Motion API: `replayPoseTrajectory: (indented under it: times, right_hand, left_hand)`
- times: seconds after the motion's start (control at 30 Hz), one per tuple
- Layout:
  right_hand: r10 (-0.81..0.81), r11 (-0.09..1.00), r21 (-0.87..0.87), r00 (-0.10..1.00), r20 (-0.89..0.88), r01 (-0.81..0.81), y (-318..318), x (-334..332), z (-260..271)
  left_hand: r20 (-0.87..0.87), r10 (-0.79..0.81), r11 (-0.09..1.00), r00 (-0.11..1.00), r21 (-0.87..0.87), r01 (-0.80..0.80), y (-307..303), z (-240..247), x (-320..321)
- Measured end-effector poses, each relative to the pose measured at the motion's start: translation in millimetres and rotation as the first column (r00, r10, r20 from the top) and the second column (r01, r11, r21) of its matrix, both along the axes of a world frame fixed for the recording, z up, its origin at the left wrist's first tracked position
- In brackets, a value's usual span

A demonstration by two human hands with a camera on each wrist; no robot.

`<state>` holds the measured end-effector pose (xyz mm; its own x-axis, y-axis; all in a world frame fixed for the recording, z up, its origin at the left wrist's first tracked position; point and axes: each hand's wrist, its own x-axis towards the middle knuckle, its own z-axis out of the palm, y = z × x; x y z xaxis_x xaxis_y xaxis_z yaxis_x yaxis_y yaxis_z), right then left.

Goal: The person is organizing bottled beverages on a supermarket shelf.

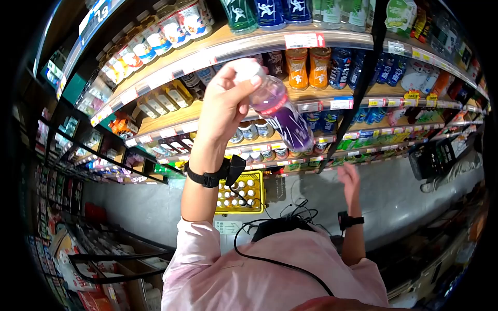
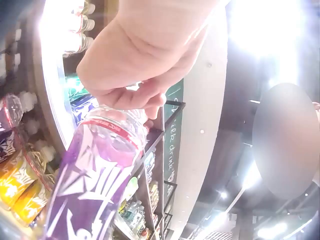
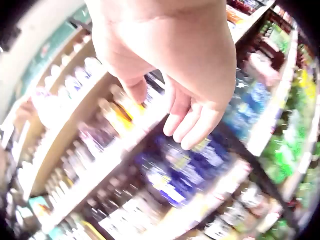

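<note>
A clear bottle of purple drink (image 1: 289, 124) with white streaks on its label hangs tilted in front of the shelves. My left hand (image 1: 224, 101) grips it by the white cap, thumb across the top, and the body slants down to the right. In the left wrist view the fingers of the left hand (image 2: 145, 60) curl at the neck of the purple bottle (image 2: 92, 175), hiding its cap. Lower down, my right hand (image 1: 350, 179) holds nothing. The right wrist view has that right hand (image 3: 175, 75) with loosely bent fingers, overlapping blurred blue bottles (image 3: 175, 172).
Curved shelves hold orange bottles (image 1: 298, 69), blue bottles (image 1: 270, 13) and white-labelled bottles (image 1: 193, 20). On the floor below stands a yellow crate (image 1: 262, 193) of white-capped bottles. A black cable (image 1: 282, 265) runs across the pink shirt. At the right is another person's leg (image 1: 454, 173).
</note>
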<state>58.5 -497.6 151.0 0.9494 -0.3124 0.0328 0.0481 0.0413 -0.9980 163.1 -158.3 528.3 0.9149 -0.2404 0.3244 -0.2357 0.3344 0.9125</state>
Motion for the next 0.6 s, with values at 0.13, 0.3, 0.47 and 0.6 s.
replayPoseTrajectory:
  times: [0.13, 0.3, 0.47, 0.6]
  right_hand:
    - [0.507, 0.726, 0.334, 0.796, 0.332, -0.601, 63.6, 10.2, 163.4]
    - [0.409, 0.66, 0.411, 0.76, 0.506, -0.629, 129.3, -11.4, 197.5]
    - [0.42, 0.622, 0.472, 0.775, 0.472, -0.624, 142.1, -21.2, 199.7]
    - [0.388, 0.642, 0.501, 0.809, 0.441, -0.581, 158.5, -27.4, 202.8]
  left_hand:
    - [-0.204, -0.214, 0.975, 0.955, -0.101, 0.197, 0.1, -6.1, -1.7]
    - [-0.173, -0.128, 0.991, 0.976, -0.048, 0.122, 0.6, -11.3, 7.4]
    - [-0.137, -0.035, 0.999, 0.99, 0.024, 0.038, 7.6, -20.4, 14.1]
    - [-0.141, 0.029, 0.995, 0.99, 0.102, -0.015, 8.3, -21.4, 13.4]
